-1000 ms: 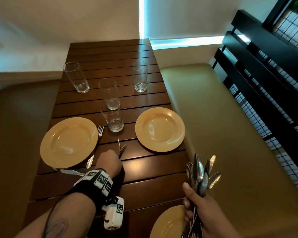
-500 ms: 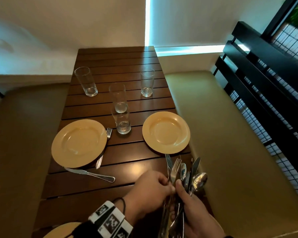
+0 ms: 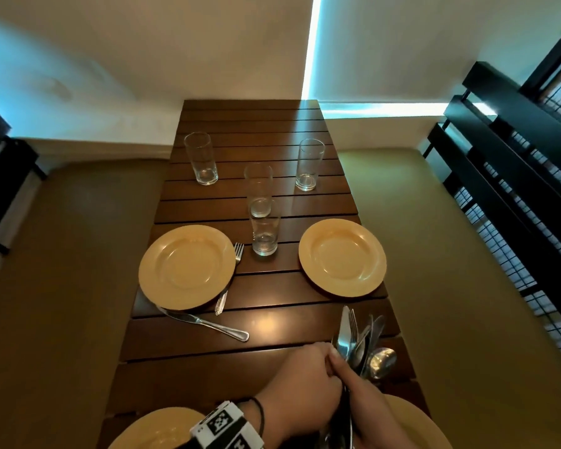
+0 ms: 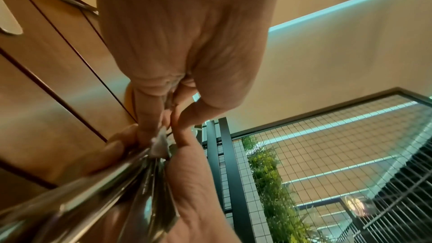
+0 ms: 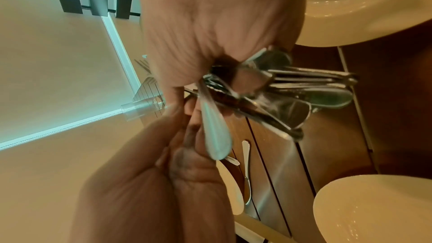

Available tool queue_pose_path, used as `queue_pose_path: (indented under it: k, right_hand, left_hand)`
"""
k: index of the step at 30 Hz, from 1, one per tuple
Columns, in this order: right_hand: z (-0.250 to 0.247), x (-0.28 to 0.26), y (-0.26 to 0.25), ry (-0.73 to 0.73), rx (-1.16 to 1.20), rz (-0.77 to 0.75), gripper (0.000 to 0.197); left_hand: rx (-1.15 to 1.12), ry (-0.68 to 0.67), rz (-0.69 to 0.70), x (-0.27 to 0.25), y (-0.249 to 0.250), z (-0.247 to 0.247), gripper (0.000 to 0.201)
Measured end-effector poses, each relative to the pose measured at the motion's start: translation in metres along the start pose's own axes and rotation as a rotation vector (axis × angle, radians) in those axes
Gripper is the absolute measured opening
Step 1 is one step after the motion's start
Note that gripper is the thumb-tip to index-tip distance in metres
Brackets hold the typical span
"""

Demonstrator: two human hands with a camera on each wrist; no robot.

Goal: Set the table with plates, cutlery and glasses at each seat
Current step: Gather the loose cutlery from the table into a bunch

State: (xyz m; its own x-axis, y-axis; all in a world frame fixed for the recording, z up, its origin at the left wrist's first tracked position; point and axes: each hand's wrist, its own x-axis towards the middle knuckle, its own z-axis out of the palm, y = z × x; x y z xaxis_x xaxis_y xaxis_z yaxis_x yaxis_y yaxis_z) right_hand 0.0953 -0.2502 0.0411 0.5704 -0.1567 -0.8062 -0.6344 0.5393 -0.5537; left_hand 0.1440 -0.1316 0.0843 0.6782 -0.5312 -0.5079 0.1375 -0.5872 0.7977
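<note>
Your right hand (image 3: pixel 363 388) grips the bundle of shiny steel cutlery (image 3: pixel 358 343) over the near right part of the dark slatted wooden table (image 3: pixel 272 367). Your left hand (image 3: pixel 305 377) pinches one piece in it. Only the round yellow plate on the left (image 3: pixel 187 267) has a steel fork (image 3: pixel 230 280) and a steel knife (image 3: pixel 204 322). The yellow plate on the right (image 3: pixel 342 257) and both near plates need cutlery, I think, and four clear tall glasses (image 3: pixel 264 226) stand unplaced. The right wrist view shows the handle ends; the head view shows only the tips.
</note>
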Motion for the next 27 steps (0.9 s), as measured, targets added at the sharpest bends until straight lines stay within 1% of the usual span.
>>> queue_pose_path:
  k: [2,3,5,6,7,8,10,12,15,17,18,21,25,27]
  right_hand:
    - [0.004,-0.001,0.002,0.011,-0.024,-0.009,0.044]
    - [0.006,-0.002,0.002,0.026,-0.034,-0.016,0.044]
    - [0.008,-0.003,0.002,0.081,-0.094,-0.03,0.027]
    - [0.006,-0.001,0.003,0.111,-0.124,-0.019,0.024]
    - [0.007,-0.001,0.003,0.137,-0.124,0.006,0.027]
    - [0.008,-0.001,0.003,0.155,-0.105,0.035,0.03]
    - [0.007,-0.001,0.005,0.184,-0.079,0.075,0.031]
    - [0.005,-0.003,0.006,0.207,-0.069,0.091,0.029]
    - [0.003,-0.007,0.008,0.233,-0.084,0.104,0.034]
    - [0.002,-0.01,0.007,0.265,-0.094,0.114,0.035]
    - [0.002,-0.012,0.005,0.284,-0.101,0.122,0.034]
    - [0.003,-0.021,0.0,0.298,-0.118,0.124,0.029]
    - [0.004,-0.028,-0.007,0.311,-0.125,0.115,0.021]
    - [0.003,-0.027,-0.007,0.317,-0.114,0.113,0.023]
  left_hand:
    - [-0.1,0.027,-0.008,-0.005,-0.009,-0.006,0.048]
    - [-0.137,0.037,-0.017,-0.007,-0.012,-0.009,0.048]
    - [-0.219,0.066,-0.034,-0.01,-0.017,-0.018,0.026]
    - [-0.209,0.11,-0.04,-0.008,-0.021,-0.023,0.014]
    - [-0.163,0.155,-0.057,-0.005,-0.028,-0.029,0.006]
    - [-0.136,0.206,-0.088,-0.001,-0.037,-0.037,0.008]
    - [-0.191,0.302,-0.192,0.012,-0.057,-0.054,0.018]
    - [-0.209,0.395,-0.335,0.024,-0.083,-0.074,0.028]
    - [-0.105,0.495,-0.516,0.044,-0.133,-0.103,0.042]
    - [-0.009,0.525,-0.581,0.06,-0.166,-0.116,0.054]
    - [0.002,0.534,-0.601,0.064,-0.172,-0.121,0.056]
    - [-0.124,0.555,-0.653,0.067,-0.166,-0.131,0.049]
    - [-0.214,0.485,-0.691,0.071,-0.16,-0.132,0.038]
    - [-0.278,0.494,-0.722,0.071,-0.161,-0.131,0.036]
